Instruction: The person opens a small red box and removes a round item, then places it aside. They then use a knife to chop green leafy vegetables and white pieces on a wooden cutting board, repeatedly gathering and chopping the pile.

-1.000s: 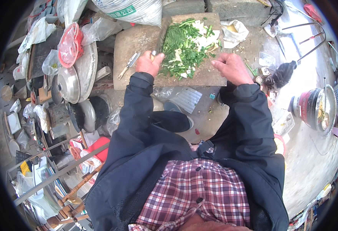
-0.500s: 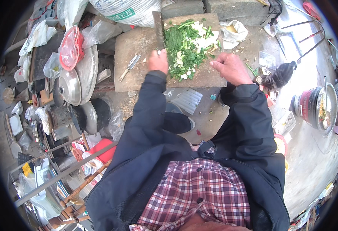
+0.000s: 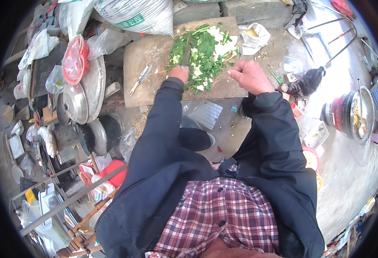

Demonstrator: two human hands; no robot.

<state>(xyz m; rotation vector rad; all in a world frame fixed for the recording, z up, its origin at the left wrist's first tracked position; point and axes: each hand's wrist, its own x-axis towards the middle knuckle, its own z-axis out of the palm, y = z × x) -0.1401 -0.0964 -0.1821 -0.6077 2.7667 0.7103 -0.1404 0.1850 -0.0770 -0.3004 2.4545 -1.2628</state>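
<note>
My left hand [image 3: 179, 74] is wrapped round the handle of a large kitchen knife [image 3: 187, 50]. Its long dark blade points away from me and lies among chopped leafy greens [image 3: 204, 58], with leaves on both sides of it. The heap, mixed dark green leaves and pale white pieces, rests on a worn wooden board [image 3: 144, 49]. To the right of the heap, over the board's edge, my right hand [image 3: 253, 76] is curled into a loose fist, and nothing shows in it. A small knife with a pale handle [image 3: 140, 80] lies at the board's left.
Beyond the board are a white woven sack [image 3: 139, 16] and concrete blocks [image 3: 258, 13]. A crumpled white bag [image 3: 254, 36] and a dark-furred cat [image 3: 308, 81] are on the right, with a metal pot [image 3: 359, 118] farther out. Pot lids [image 3: 75, 103] stand at the left.
The knife blade has moved from the left edge of the greens into the heap, so some leaves now lie left of it. My right hand stays curled beside the heap.
</note>
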